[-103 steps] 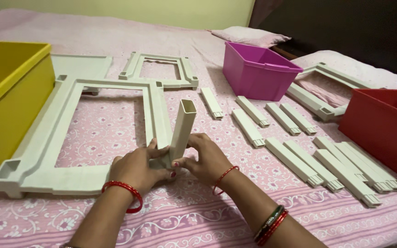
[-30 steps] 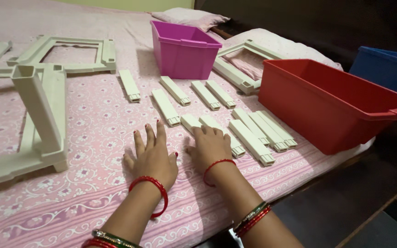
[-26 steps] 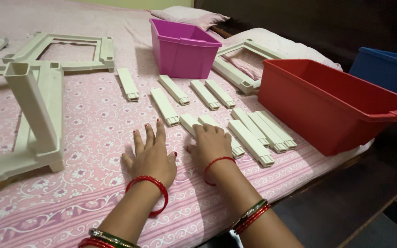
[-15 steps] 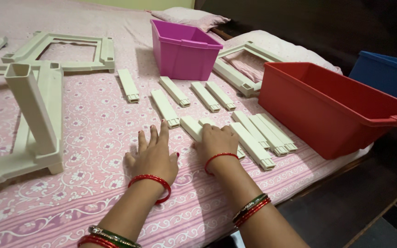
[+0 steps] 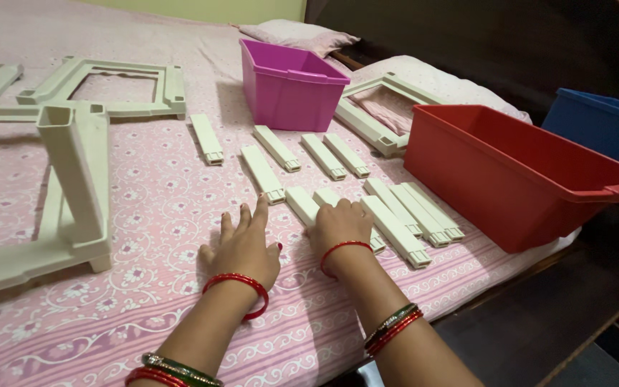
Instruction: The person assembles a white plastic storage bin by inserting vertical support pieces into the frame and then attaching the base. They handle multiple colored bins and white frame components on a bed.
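Under your right hand (image 5: 339,226) the pale beige bars (image 5: 302,205) look like smooth, matt moulded plastic. The red bin (image 5: 517,179) and purple bin (image 5: 291,89) look like smooth plastic with a slight sheen. Your left hand (image 5: 241,247) lies on soft printed cloth, the pink bedsheet (image 5: 166,193).

No packages, labels, signs or screens showed anywhere in the picture.
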